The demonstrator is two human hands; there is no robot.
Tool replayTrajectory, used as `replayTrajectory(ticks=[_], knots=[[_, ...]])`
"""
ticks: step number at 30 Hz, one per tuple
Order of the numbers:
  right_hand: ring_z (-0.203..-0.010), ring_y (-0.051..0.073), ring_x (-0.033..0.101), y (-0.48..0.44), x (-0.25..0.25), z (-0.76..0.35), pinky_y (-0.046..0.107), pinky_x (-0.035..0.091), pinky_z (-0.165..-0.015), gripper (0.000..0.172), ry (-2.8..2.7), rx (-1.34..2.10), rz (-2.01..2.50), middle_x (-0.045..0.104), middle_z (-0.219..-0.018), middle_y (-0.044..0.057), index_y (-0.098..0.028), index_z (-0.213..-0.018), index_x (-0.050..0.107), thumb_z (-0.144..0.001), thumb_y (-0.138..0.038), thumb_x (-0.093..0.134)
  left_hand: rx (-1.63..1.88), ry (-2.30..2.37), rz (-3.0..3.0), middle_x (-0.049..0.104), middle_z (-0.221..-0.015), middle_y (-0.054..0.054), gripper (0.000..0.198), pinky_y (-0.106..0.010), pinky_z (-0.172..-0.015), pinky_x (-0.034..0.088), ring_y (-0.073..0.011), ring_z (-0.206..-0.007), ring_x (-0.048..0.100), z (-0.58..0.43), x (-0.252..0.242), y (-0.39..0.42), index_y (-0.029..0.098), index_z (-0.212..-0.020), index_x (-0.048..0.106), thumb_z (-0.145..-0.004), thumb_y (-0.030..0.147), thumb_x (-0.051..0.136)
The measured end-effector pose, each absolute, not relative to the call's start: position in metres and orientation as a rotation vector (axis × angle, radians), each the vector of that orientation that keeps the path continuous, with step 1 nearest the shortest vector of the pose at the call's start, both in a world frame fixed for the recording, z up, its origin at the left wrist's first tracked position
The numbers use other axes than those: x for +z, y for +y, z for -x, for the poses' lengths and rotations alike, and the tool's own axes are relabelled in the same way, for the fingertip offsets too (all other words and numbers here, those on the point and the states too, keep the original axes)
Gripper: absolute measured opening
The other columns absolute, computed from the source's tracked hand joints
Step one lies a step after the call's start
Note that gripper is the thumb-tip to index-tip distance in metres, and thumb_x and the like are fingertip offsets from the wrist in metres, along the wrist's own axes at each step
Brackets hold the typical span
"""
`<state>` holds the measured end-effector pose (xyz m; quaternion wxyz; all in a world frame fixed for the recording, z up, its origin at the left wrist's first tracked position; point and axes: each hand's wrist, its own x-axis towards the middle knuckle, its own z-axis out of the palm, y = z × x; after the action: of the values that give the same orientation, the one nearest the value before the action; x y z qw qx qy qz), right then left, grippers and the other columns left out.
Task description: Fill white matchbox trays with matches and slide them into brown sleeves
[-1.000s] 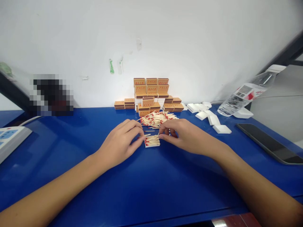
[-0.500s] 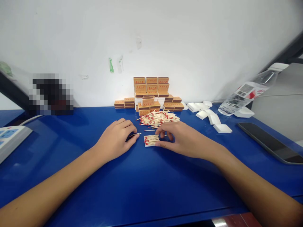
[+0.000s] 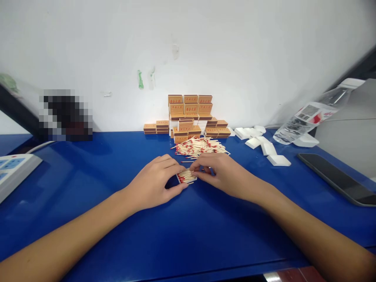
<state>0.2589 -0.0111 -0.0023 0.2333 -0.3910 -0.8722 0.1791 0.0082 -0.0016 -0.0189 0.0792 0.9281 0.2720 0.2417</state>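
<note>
A small white matchbox tray (image 3: 178, 178) filled with red-tipped matches (image 3: 185, 176) lies on the blue table. My left hand (image 3: 158, 180) is around its left end, thumb at the near side and index finger at the far side. Over the tray's right end, my right hand (image 3: 219, 172) has thumb and index fingertips close together at the matches; what is between them is hidden. One match lies along the tray's near edge by my left thumb. Just beyond the hands is a loose heap of matches (image 3: 202, 147), with a single match (image 3: 187, 161) in front of it.
Stacked orange matchboxes (image 3: 190, 109) stand against the wall behind the heap. To the right are several white trays (image 3: 268, 148), a tilted water bottle (image 3: 311, 113) and a phone (image 3: 337, 178). A power strip (image 3: 22, 168) sits at the left edge.
My left hand has moved right from beside the tray, where it held a match, onto the tray. The tray is now slightly turned. My right fingertips have shifted slightly left over the matches.
</note>
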Motion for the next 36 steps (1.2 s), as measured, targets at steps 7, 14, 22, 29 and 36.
replayTrajectory(ticks=[7,14,22,29,36], knots=[[-0.071,0.013,0.064,-0.013,-0.003,-0.257,0.027,0.045,-0.067,0.012,-2.34,0.494,1.101,0.078,-0.091,0.0,-0.022,-0.107,0.076,-0.097,-0.017,0.071,0.773,0.798,-2.763,0.078,-0.106,-0.008,0.022,-0.045,-0.091,0.057,-0.0269,-0.102,0.068,-0.008,-0.016,-0.002,0.017,-0.115,0.072,-0.099,0.032,0.07],[-0.073,0.015,0.062,-0.015,0.008,-0.26,0.028,0.043,-0.068,0.007,-2.357,0.397,1.197,0.073,-0.085,0.001,-0.02,-0.095,0.074,-0.097,-0.018,0.067,0.867,0.757,-2.799,0.076,-0.105,-0.01,0.023,-0.044,-0.09,0.057,-0.026,-0.099,0.068,-0.009,-0.013,-0.005,0.016,-0.105,0.072,-0.102,0.039,0.067],[-0.072,0.016,0.059,-0.019,0.007,-0.259,0.029,0.04,-0.065,0.013,-2.467,0.498,1.265,0.07,-0.079,0.001,-0.02,-0.086,0.069,-0.099,-0.021,0.066,0.821,0.771,-2.808,0.076,-0.104,-0.008,0.013,-0.042,-0.09,0.056,-0.0243,-0.098,0.069,-0.008,-0.017,-0.004,0.019,-0.103,0.074,-0.103,0.029,0.065],[-0.08,0.017,0.062,-0.016,0.002,-0.261,0.03,0.043,-0.072,0.012,-2.517,0.479,1.146,0.071,-0.092,0.003,-0.02,-0.092,0.065,-0.104,-0.022,0.064,0.781,0.775,-2.798,0.077,-0.103,-0.008,0.016,-0.042,-0.089,0.057,-0.0244,-0.098,0.07,-0.008,-0.016,-0.004,0.018,-0.107,0.075,-0.103,0.03,0.065],[-0.082,0.017,0.063,-0.018,-0.001,-0.255,0.03,0.045,-0.073,0.007,-2.475,0.423,1.121,0.07,-0.095,0.004,-0.02,-0.096,0.068,-0.103,-0.022,0.066,0.795,0.76,-2.795,0.077,-0.099,-0.007,0.014,-0.042,-0.089,0.057,-0.0242,-0.095,0.07,-0.01,-0.015,-0.005,0.018,-0.1,0.072,-0.103,0.029,0.065]])
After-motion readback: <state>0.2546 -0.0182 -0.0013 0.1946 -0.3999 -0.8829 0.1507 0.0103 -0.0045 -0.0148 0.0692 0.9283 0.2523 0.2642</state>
